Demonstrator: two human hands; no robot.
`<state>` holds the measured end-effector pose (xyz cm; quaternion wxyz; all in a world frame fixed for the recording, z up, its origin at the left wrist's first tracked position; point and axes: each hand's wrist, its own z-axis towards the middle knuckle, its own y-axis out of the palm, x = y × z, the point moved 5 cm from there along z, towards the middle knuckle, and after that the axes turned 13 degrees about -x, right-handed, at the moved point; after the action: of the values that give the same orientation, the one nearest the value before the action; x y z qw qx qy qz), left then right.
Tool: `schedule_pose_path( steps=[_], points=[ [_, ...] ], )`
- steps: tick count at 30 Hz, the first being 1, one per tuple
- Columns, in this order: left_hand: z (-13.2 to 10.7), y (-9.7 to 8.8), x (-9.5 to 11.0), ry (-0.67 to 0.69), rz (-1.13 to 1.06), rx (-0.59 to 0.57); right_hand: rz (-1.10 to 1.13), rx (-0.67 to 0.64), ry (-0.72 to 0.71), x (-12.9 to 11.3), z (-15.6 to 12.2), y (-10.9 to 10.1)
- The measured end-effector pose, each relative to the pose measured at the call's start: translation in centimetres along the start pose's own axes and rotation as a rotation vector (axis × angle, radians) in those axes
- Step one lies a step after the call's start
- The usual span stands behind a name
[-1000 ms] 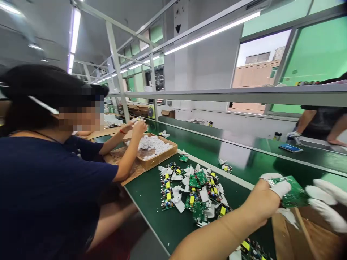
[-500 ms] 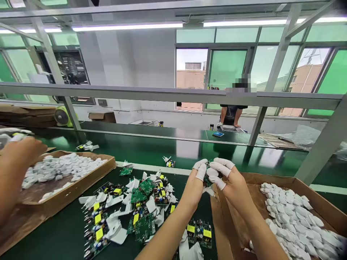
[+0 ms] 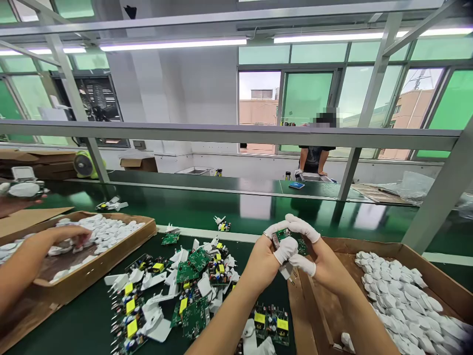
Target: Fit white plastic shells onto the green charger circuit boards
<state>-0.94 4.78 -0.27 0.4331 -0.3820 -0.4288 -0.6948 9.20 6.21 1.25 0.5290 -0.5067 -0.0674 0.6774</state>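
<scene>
White finger cots cover several fingers of both my hands. My left hand [image 3: 264, 259] and my right hand [image 3: 320, 259] are closed together around a green circuit board [image 3: 280, 237], partly hidden by the fingers. Below the fingers a white plug piece with metal pins [image 3: 286, 270] sticks out; it appears joined to the board. Left of my forearms lies a heap of green circuit boards [image 3: 197, 315] mixed with white plug pieces and yellow-topped components. To the right, a cardboard tray [image 3: 327, 315] holds many small white rounded pieces [image 3: 402, 296].
At left, a co-worker's hand [image 3: 72, 235] reaches into another cardboard tray [image 3: 148, 228] of white pieces. The co-worker's other hand [image 3: 18, 204] holds a white-and-dark part. Single boards lie around a pale strip [image 3: 199, 233]. A metal frame post [image 3: 439, 197] stands at right. Another person [image 3: 314, 158] leans beyond.
My hands have shifted their grip, and the board shows more between the thumbs and fingers. At left, the co-worker's hand has come down into the tray. The view has tilted slightly.
</scene>
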Motion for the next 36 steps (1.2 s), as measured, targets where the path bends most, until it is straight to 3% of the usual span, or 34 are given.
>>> schedule_pose_path(
  steps=[3,6,8,12,16,20,25,28,31,33,36],
  points=[
    [-0.2,0.0,0.6,0.058,0.001,0.007,0.117,-0.014,-0.087,-0.2,-0.2,0.0],
    [-0.3,-0.1,0.7,0.069,0.019,0.02,0.24,0.16,-0.138,0.3,-0.2,-0.1],
    [-0.3,-0.1,0.7,0.079,0.052,0.014,0.282,0.212,-0.051,0.6,0.0,0.3],
    [-0.3,-0.1,0.8,0.16,0.154,-0.002,0.25,0.106,0.218,0.7,0.3,1.5],
    [-0.5,0.2,0.9,0.175,0.276,-0.068,0.202,0.08,0.235,0.0,0.2,1.3],
    [-0.8,0.1,1.1,0.205,0.397,0.045,0.121,-0.028,0.226,0.0,0.1,1.4],
    [-1.0,0.2,0.4,0.204,0.37,0.08,-0.138,0.044,0.367,0.7,0.1,1.0],
    [-1.1,0.2,0.2,0.188,0.277,0.066,-0.123,0.062,0.259,0.7,0.2,1.0],
    [-1.1,0.1,0.0,0.061,0.275,0.075,-0.063,0.127,0.109,0.4,0.2,0.7],
    [-1.1,0.3,-0.2,-0.019,0.365,0.019,-0.024,0.154,0.084,0.4,0.2,0.6],
    [-1.0,0.6,0.2,0.008,0.495,-0.081,0.052,0.094,0.1,0.3,0.2,0.7]
  ],
)
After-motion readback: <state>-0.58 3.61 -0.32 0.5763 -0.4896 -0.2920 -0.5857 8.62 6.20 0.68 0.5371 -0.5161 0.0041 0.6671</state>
